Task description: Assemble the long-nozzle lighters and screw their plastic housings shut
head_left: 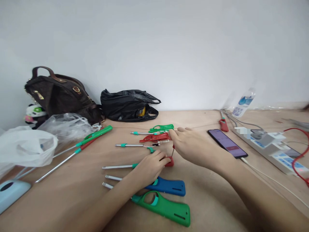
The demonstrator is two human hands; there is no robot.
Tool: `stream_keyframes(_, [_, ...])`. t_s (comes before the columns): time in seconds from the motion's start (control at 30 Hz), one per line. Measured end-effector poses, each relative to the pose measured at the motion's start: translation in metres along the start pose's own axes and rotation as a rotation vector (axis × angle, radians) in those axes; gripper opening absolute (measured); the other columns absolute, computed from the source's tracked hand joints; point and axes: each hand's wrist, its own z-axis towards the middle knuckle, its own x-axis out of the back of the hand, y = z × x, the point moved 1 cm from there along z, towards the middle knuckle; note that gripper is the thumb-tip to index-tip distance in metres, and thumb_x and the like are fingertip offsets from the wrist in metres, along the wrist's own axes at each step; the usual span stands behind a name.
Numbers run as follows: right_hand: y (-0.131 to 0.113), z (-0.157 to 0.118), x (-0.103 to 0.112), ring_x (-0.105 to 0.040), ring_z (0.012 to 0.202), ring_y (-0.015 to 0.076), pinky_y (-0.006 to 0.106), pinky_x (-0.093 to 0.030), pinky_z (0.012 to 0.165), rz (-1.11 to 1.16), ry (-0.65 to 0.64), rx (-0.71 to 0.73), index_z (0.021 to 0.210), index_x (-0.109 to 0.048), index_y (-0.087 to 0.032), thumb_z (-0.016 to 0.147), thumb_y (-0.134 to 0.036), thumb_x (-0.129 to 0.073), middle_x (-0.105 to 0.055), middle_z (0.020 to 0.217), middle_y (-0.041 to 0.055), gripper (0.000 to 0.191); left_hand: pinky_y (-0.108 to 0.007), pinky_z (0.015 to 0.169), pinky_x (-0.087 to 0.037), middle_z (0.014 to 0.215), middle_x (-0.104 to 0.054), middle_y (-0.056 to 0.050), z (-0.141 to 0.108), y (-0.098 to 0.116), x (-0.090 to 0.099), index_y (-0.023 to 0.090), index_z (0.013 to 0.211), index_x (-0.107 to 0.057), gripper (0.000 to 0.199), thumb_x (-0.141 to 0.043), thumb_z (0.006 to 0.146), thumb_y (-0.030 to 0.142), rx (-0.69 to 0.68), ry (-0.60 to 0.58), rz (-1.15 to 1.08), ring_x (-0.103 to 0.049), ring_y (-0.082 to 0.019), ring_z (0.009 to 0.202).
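Note:
My left hand (149, 167) lies closed over a red gas lighter (170, 161), holding it down on the table; a metal barrel shows left of the wrist. My right hand (193, 146) grips a small screwdriver (173, 151), its thin shaft pointing down to the end of that lighter. Most of the screwdriver's handle is hidden by the fingers. Nearer to me lie a blue lighter (172, 187) and a green lighter (166, 206), partly under my left forearm. Beyond my hands are an opened red casing (154, 138), a green casing half (164, 128) and lighter innards with a barrel (132, 145).
On the right are a phone (228, 143) on a cable, a power strip (270, 151), a red screwdriver-like tool (223, 124) and a bottle (244, 102). Black bag (127, 104), backpack (60, 96), white plastic bag (29, 145) and more lighters (96, 135) occupy the left.

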Motion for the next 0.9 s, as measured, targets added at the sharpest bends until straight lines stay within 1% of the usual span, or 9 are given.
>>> stream_keyframes(0.1, [0.004,0.003,-0.003,-0.062,0.078,0.0212,0.027,-0.039,0.063,0.029,0.002,-0.004,0.088,-0.062,-0.013,0.084,-0.002,-0.053,-0.069,0.081,0.0095,0.015,-0.036,0.079,-0.05,0.105,-0.061,-0.009,0.0,0.0,0.001,0.015,0.107,-0.058,0.024,-0.043,0.09,0.008,-0.002,0.014,-0.016,-0.055,-0.025,0.096])
stream_keyframes(0.2, [0.004,0.012,-0.001,-0.062,0.081,0.0214,0.026,-0.038,0.061,0.011,-0.024,-0.035,0.08,-0.062,-0.013,0.082,0.001,-0.054,-0.07,0.082,0.0117,0.016,-0.036,0.081,-0.049,0.104,-0.061,-0.009,0.001,0.0,0.001,0.015,0.104,-0.058,0.021,-0.042,0.09,0.009,-0.005,0.037,-0.029,-0.055,-0.024,0.095])
stream_keyframes(0.27, [0.001,0.014,0.003,-0.063,0.082,0.0218,0.026,-0.038,0.061,-0.009,-0.069,-0.024,0.083,-0.063,-0.012,0.082,0.003,-0.051,-0.07,0.086,0.0133,0.018,-0.036,0.08,-0.049,0.103,-0.062,-0.009,0.001,0.0,0.001,0.015,0.103,-0.057,0.021,-0.042,0.091,0.01,-0.008,0.051,-0.041,-0.055,-0.024,0.095])
stream_keyframes(0.33, [-0.002,0.012,0.006,-0.063,0.083,0.0225,0.026,-0.039,0.062,-0.022,-0.094,-0.009,0.092,-0.062,-0.01,0.083,0.004,-0.046,-0.07,0.089,0.0143,0.023,-0.036,0.08,-0.05,0.103,-0.062,-0.01,0.001,0.0,0.0,0.015,0.103,-0.057,0.02,-0.042,0.09,0.01,-0.014,0.055,-0.046,-0.055,-0.024,0.095])
stream_keyframes(0.47, [0.0,0.002,0.003,-0.064,0.08,0.0231,0.027,-0.04,0.06,-0.008,-0.029,-0.032,0.104,-0.056,-0.009,0.084,0.002,-0.042,-0.068,0.087,0.0131,0.027,-0.036,0.081,-0.05,0.103,-0.062,-0.009,0.001,0.0,0.0,0.015,0.102,-0.057,0.019,-0.044,0.09,0.009,-0.013,0.053,-0.042,-0.055,-0.024,0.095])
stream_keyframes(0.57, [0.005,0.0,-0.004,-0.065,0.075,0.0226,0.027,-0.041,0.061,0.036,-0.025,-0.022,0.101,-0.056,-0.011,0.083,0.0,-0.046,-0.069,0.085,0.0108,0.023,-0.036,0.081,-0.05,0.103,-0.062,-0.008,0.0,0.0,0.0,0.016,0.103,-0.057,0.02,-0.044,0.09,0.009,0.001,0.039,-0.038,-0.055,-0.024,0.095])
stream_keyframes(0.7, [0.007,0.011,-0.012,-0.066,0.074,0.0225,0.028,-0.041,0.061,0.075,-0.01,-0.04,0.088,-0.06,-0.013,0.086,-0.004,-0.05,-0.07,0.083,0.0112,0.014,-0.036,0.082,-0.05,0.104,-0.062,-0.008,0.0,0.0,0.001,0.015,0.103,-0.058,0.02,-0.045,0.09,0.009,0.016,0.023,-0.042,-0.055,-0.024,0.097])
stream_keyframes(0.77, [0.005,0.017,-0.014,-0.066,0.077,0.0222,0.028,-0.04,0.061,0.095,0.011,-0.044,0.083,-0.06,-0.013,0.087,-0.005,-0.05,-0.07,0.082,0.011,0.014,-0.037,0.083,-0.05,0.104,-0.062,-0.008,0.0,0.0,0.001,0.016,0.103,-0.058,0.02,-0.045,0.089,0.009,0.021,0.033,-0.052,-0.055,-0.024,0.097])
stream_keyframes(0.9, [0.002,0.015,-0.014,-0.065,0.079,0.0208,0.026,-0.039,0.061,0.105,0.061,-0.004,0.091,-0.059,-0.012,0.089,-0.007,-0.05,-0.069,0.083,0.0099,0.011,-0.038,0.081,-0.05,0.104,-0.062,-0.008,0.001,0.0,0.0,0.015,0.104,-0.058,0.021,-0.045,0.089,0.009,0.016,0.042,-0.052,-0.054,-0.025,0.096])
